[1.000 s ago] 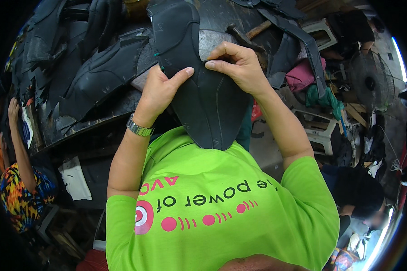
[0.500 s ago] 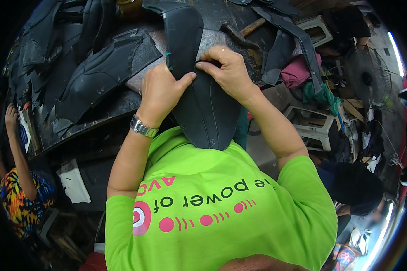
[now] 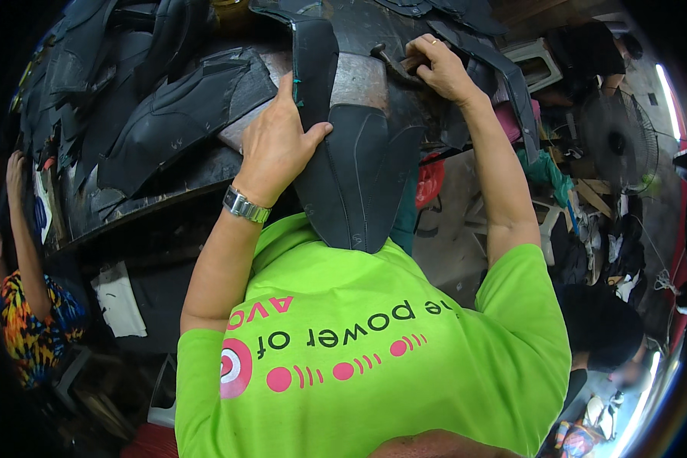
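Observation:
A black leather-like piece with a stitched seam (image 3: pixel 351 172) hangs over the near table edge, against my green shirt. My left hand (image 3: pixel 278 145) holds its left side, thumb on top and forefinger stretched along the edge of the strip running away from me. Little green bits show on that edge. To the right, my right hand (image 3: pixel 444 70) is closed around the handle of a hammer (image 3: pixel 395 65), whose dark metal head lies on the table. Most of the handle is hidden by my fingers. Between the hands is a worn metal plate (image 3: pixel 360 80).
Stitched black pieces (image 3: pixel 175 114) cover the table's left side, and more black parts (image 3: pixel 517 91) lie at the right. A fan (image 3: pixel 618 137) stands at far right, near a green bag (image 3: pixel 546 174). At far left is another person's arm (image 3: pixel 27 229).
My right hand has let go of the black piece and moved away to the right, onto the hammer's handle. My left hand stays on the piece, its forefinger now stretched out.

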A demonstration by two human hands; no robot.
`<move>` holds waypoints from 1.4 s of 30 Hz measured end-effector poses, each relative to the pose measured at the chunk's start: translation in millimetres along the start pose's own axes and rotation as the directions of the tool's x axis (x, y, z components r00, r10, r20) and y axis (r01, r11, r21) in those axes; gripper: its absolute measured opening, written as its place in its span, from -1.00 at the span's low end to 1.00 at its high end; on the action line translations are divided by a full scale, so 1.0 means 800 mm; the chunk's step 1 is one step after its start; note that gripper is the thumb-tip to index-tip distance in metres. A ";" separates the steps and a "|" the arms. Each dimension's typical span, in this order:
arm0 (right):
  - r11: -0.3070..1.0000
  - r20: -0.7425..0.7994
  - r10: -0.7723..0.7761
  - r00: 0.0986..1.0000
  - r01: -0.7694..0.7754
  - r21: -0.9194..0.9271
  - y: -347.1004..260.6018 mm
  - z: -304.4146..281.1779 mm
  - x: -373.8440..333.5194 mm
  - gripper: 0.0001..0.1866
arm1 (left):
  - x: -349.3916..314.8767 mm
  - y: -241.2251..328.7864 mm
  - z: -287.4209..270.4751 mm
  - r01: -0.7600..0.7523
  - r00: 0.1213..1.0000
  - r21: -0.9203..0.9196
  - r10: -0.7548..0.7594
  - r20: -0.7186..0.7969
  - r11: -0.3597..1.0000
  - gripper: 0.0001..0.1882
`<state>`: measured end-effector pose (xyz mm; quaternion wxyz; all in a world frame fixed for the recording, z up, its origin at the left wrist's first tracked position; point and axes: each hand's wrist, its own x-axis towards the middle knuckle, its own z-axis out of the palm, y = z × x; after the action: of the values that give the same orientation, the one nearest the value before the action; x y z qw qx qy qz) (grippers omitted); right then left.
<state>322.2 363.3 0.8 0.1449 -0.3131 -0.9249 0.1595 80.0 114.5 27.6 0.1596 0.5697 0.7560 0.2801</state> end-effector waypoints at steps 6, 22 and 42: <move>0.937 -0.152 -0.049 0.987 0.098 0.335 0.002 0.000 0.004 -0.62 | 0.001 -0.002 0.000 0.019 0.999 -0.040 -0.018 0.032 0.999 -0.10; 0.867 -0.044 0.204 0.978 -0.160 0.471 -0.210 -0.010 -0.110 -0.61 | -0.002 -0.032 -0.006 -0.179 0.983 -0.083 0.182 0.029 0.980 -0.10; 0.847 -0.072 0.243 0.967 -0.176 0.502 -0.258 0.002 -0.123 -0.62 | -0.007 -0.026 -0.023 -0.198 0.980 -0.083 0.199 0.014 0.977 -0.35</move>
<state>286.9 145.7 62.6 0.2625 -0.3750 -0.8022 0.3833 55.8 100.6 29.1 0.1623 0.6385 0.6815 0.3186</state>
